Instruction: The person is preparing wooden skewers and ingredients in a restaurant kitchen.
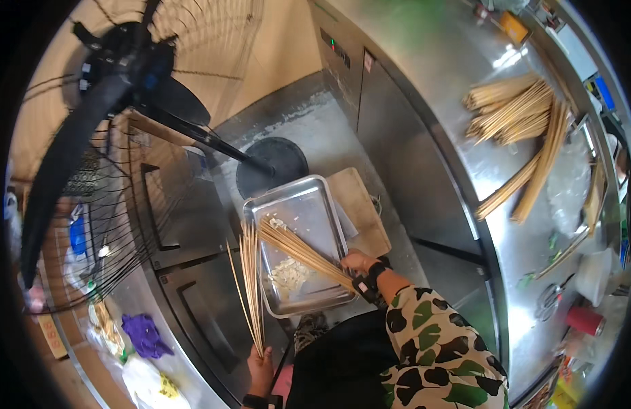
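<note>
My left hand (pixel 260 365), low in view, grips the lower ends of a loose bundle of bamboo skewers (pixel 250 286). Their upper ends fan out along the left rim of a rectangular stainless steel tray (pixel 315 217). My right hand (pixel 360 260) is closed at the tray's right rim. A second skewer bundle (pixel 305 253) lies slanted across the tray, its near end close to my right wrist. Small pale food pieces (pixel 290 273) lie in the tray, with a few more near its far left corner.
A black standing fan (pixel 126 87) fills the upper left, its round base (pixel 272 166) beyond the tray. A wooden board (pixel 359 209) lies beside the tray. More skewer bundles (pixel 515 112) and scissors (pixel 548 301) rest on the right steel counter (pixel 448 51). A purple cloth-like item (pixel 145 335) lies left.
</note>
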`<state>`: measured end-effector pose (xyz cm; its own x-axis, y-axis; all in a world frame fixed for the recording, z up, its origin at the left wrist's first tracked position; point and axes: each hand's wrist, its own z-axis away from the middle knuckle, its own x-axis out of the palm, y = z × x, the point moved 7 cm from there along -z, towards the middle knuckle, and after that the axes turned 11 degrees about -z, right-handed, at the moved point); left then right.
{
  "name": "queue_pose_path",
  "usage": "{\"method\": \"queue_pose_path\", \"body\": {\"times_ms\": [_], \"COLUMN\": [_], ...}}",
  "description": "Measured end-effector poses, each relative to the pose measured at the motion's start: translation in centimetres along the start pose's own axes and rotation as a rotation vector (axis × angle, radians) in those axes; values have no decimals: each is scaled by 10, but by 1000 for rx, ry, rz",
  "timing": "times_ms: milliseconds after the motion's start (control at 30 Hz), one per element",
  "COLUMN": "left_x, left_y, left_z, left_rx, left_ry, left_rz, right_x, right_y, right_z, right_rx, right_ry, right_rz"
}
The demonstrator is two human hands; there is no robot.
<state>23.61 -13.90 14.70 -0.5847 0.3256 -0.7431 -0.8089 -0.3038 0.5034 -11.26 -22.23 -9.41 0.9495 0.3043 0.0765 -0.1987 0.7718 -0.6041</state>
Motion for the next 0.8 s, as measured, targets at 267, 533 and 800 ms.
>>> {"method": "queue_pose_path", "body": {"times_ms": [267,533,800], "left_x": [63,104,146], "left_y": [-35,-85,-88], "left_z": [-88,-202,-234], "left_rx": [-81,54,-55], "left_ry": [-145,64,143], "left_rz": [12,-79,57], "right_x": [-32,-6,-11], "right_y": [5,53,46], "right_z": [-14,-6,-25], "right_rx": [-2,-231,-48], "right_ry": [387,654,614], "right_rz": [85,-59,387]}}
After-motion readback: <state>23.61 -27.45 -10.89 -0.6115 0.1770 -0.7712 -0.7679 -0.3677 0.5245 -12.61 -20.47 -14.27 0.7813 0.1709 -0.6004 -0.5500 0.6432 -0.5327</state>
